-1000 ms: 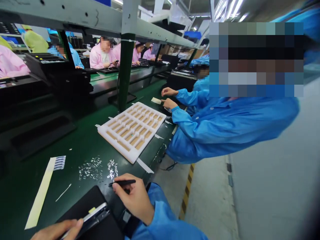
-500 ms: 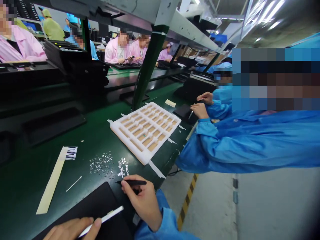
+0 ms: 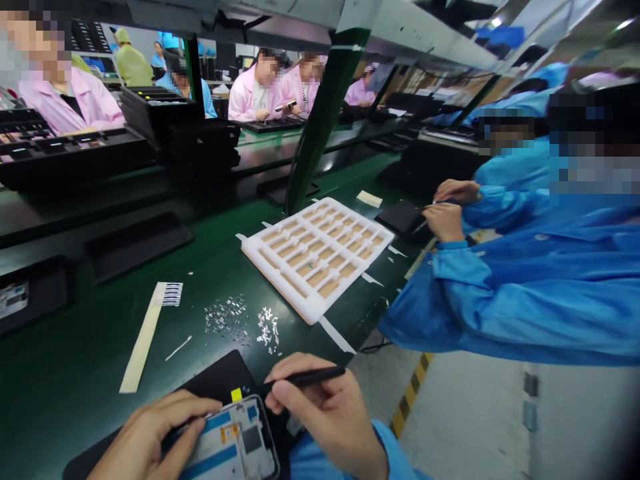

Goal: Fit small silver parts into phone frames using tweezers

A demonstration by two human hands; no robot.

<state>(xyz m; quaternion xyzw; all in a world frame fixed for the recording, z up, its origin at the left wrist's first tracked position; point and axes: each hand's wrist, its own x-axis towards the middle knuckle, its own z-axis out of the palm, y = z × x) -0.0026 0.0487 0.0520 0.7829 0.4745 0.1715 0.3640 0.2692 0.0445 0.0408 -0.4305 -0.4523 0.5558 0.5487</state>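
Note:
Low in the head view, my left hand (image 3: pixel 150 433) is closed around the side of an opened phone frame (image 3: pixel 240 437). The frame's inner side faces up, showing blue strips, an orange patch and a yellow tab (image 3: pixel 237 396) at its top edge. My right hand (image 3: pixel 333 410) pinches black tweezers (image 3: pixel 315 377), whose tip is close to the frame's top edge; whether they touch I cannot tell. Under the frame lies a black mat (image 3: pixel 220 373). Beyond it are scattered small silvery pieces (image 3: pixel 226 319) and a heap of small white pieces (image 3: pixel 269 330).
A white slotted tray (image 3: pixel 314 312) is taped to the green bench, beside a green post (image 3: pixel 323 120). Leftward lie a cream strip (image 3: pixel 140 353), a thin white stick (image 3: pixel 179 348) and dark trays (image 3: pixel 137 247). A co-worker in a blue sleeve (image 3: pixel 460 287) works at right.
The phone frame, earlier seen edge-on, is now turned with its inner side up. My right hand and tweezers have moved from beside the white pieces to the frame. The view has shifted left.

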